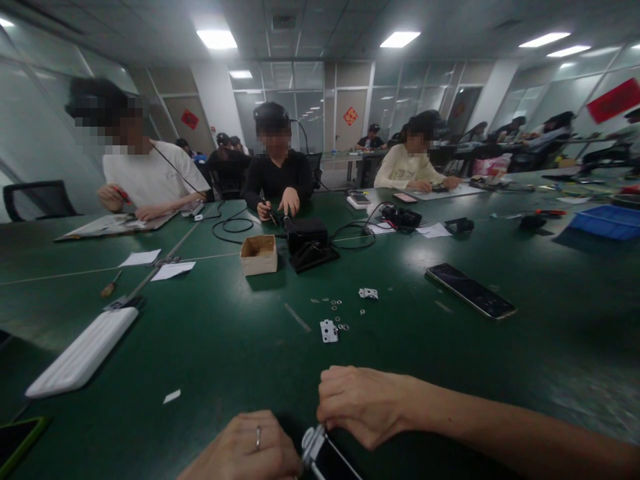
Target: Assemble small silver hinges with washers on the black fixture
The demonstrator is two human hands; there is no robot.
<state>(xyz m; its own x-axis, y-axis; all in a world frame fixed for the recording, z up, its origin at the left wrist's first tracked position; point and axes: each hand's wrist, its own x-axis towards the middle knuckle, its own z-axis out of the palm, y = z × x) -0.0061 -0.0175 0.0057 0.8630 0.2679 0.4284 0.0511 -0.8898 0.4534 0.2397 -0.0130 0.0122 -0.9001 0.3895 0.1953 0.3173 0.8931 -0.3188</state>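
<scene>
My left hand [245, 450], with a ring on one finger, is closed at the bottom edge beside a small silver metal piece [313, 445] that lies over a dark flat object [335, 463]. My right hand [363, 403] is curled into a pinch right above that piece, fingertips touching it. Whether either hand grips it firmly is partly hidden. Farther out on the green table [225, 347] lie a small white hinge plate [329, 331], a second metal bracket [369, 293] and several tiny washers [337, 307].
A black phone [470, 291] lies to the right, a white ridged bar [83, 352] to the left, a small cardboard box [259, 255] and a black device [310, 245] beyond. Three people sit working across the table; a blue tray [607, 221] stands far right.
</scene>
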